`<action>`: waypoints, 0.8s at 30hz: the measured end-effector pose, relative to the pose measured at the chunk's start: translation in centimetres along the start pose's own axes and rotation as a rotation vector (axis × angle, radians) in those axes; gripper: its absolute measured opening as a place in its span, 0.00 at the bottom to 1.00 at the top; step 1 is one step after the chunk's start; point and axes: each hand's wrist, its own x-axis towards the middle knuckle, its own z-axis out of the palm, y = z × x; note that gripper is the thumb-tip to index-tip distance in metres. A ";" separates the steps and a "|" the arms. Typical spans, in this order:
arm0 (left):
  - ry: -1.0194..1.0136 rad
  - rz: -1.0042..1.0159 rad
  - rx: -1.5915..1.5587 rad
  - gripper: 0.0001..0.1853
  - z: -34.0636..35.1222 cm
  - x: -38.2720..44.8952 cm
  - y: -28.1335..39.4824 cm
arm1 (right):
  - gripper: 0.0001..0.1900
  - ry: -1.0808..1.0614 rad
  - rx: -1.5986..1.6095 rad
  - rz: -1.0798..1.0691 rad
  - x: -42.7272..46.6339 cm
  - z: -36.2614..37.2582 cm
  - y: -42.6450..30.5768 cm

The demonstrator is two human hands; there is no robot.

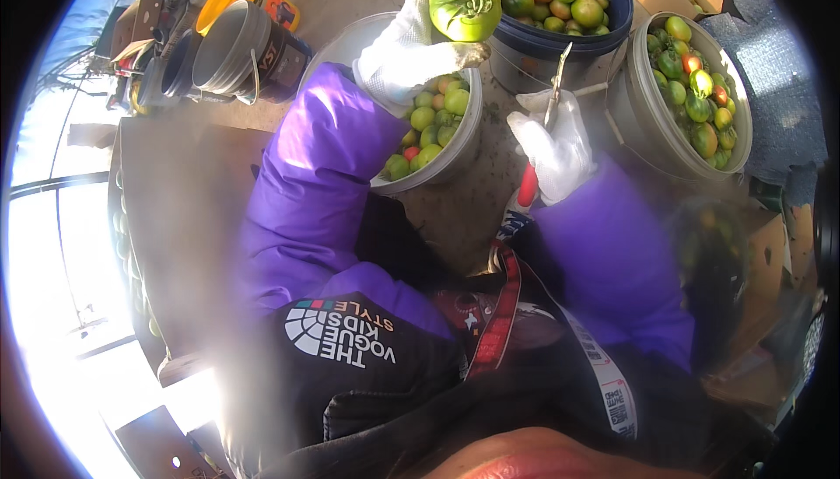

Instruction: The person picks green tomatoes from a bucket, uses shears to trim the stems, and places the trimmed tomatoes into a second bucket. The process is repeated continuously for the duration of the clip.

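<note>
My left hand [417, 42], in a white glove with soiled fingertips, holds a large green tomato [464, 8] with its stem end facing me. It is above a white bucket [474, 128] of green tomatoes, a few of them red. My right hand [558, 141], gloved in white, is closed around pruning snips [558, 82] with a red handle. Their narrow metal blades point up and away from me, to the right of the tomato. Whether the blades are parted I cannot tell.
A dark blue bucket [620, 23] of mixed tomatoes stands ahead. Another white bucket [656, 108] of tomatoes is at the right. Stacked empty-looking buckets [226, 52] and a yellow bucket [226, 0] stand at the upper left. Cardboard boxes [190, 216] line the left; more lie at the right.
</note>
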 end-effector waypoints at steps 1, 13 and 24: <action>-0.012 0.017 0.124 0.46 0.0 -0.4 -0.2 | 0.21 0.089 -0.206 -0.181 -0.1 0.0 0.3; -0.051 0.004 0.506 0.50 1.5 -2.8 -1.9 | 0.21 0.162 -0.892 -0.368 1.0 -0.3 1.0; 0.000 -0.037 0.578 0.48 0.8 -2.8 -2.8 | 0.21 0.090 -0.930 -0.252 1.1 -0.5 0.5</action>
